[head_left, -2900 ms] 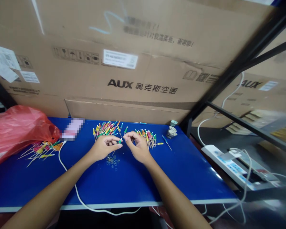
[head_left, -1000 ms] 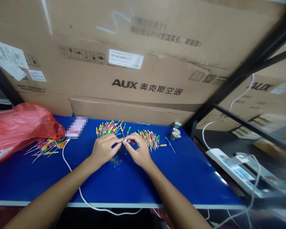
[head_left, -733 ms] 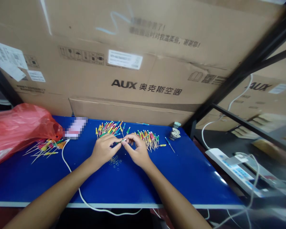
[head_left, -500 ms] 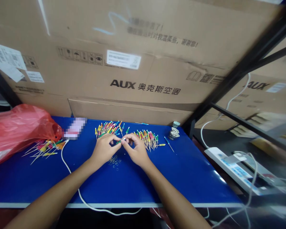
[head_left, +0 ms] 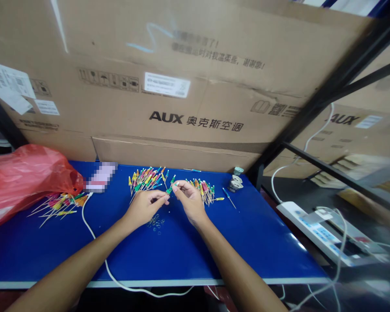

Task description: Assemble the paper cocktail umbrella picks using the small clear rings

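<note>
My right hand (head_left: pixel 188 200) pinches a green-headed pin (head_left: pixel 170 189) at its fingertips, just above the table. My left hand (head_left: pixel 145 207) sits close by, its fingertips curled towards that pin and a little apart from it. Whether these fingers hold anything small, I cannot tell. Behind the left hand lies a heap of thin pins with coloured heads (head_left: pixel 144 180). A second heap (head_left: pixel 203 193) lies behind my right hand. Small clear rings (head_left: pixel 155 223) are scattered on the blue table (head_left: pixel 198 251) just below my hands.
A third pin heap (head_left: pixel 58 206) lies beside a red plastic bag (head_left: pixel 28 177) at the left. A white cable (head_left: pixel 93 238) crosses the table. A blue-handled thin tool (head_left: pixel 229 198) and small grey fittings (head_left: pixel 235 183) lie at the right. Large cardboard boxes (head_left: pixel 181 117) stand behind.
My hands have drawn slightly apart, and the green-headed pin now shows at my right fingertips. The view has tilted a little.
</note>
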`<state>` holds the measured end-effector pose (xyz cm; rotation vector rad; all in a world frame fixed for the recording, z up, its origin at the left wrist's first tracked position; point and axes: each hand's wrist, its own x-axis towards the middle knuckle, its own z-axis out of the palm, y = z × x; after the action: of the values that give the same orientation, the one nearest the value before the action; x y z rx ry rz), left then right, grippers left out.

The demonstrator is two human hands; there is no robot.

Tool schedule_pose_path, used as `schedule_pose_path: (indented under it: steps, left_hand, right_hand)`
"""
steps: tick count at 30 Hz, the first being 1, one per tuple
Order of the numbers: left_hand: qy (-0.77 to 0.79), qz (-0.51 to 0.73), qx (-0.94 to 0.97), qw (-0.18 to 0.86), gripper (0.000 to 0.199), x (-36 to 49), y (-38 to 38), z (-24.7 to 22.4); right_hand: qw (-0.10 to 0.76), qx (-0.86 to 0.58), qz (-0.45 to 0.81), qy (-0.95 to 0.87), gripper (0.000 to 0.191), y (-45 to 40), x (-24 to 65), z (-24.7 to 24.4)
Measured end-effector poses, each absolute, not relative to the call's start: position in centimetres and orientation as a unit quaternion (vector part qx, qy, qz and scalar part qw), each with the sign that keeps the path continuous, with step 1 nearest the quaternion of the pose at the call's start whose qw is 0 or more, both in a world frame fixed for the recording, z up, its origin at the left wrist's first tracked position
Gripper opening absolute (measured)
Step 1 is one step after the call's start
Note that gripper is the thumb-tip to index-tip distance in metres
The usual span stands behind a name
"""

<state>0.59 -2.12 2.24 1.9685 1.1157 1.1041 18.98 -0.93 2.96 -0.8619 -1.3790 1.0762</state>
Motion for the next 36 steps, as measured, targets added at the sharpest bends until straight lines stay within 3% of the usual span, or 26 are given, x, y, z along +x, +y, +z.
schedule_pose_path:
  steps: [6,12,22,29,36]
  left_hand:
    - [0.415,0.439,0.73,0.319,0.025,0.5,-2.0,2.0]
    - [0.41,0.452,0.703,0.364,0.021,0.9,-2.0,1.8]
    - [0.435,0.466,0.713,0.292,0.028,0.8,-2.1,1.5]
    - [0.428,0.482,0.698,0.313,0.022,1.1,-2.4,1.7]
    - [0.442,0.473,0.704,0.292,0.027,1.0,-2.3,1.5]
  right_hand:
    - [0.512,-0.331,0.508,-0.609,0.028,-1.3,18.8,3.0]
    - [0.574,-0.366,0.464,-0.566,0.025,-1.7,18.6,3.5]
    - [0.527,-0.336,0.476,-0.619,0.029,-1.5,18.3,2.6]
    - [0.553,-0.353,0.457,-0.601,0.024,-1.4,18.6,2.9]
    - [0.514,-0.35,0.474,-0.624,0.025,-1.0,18.5,2.1]
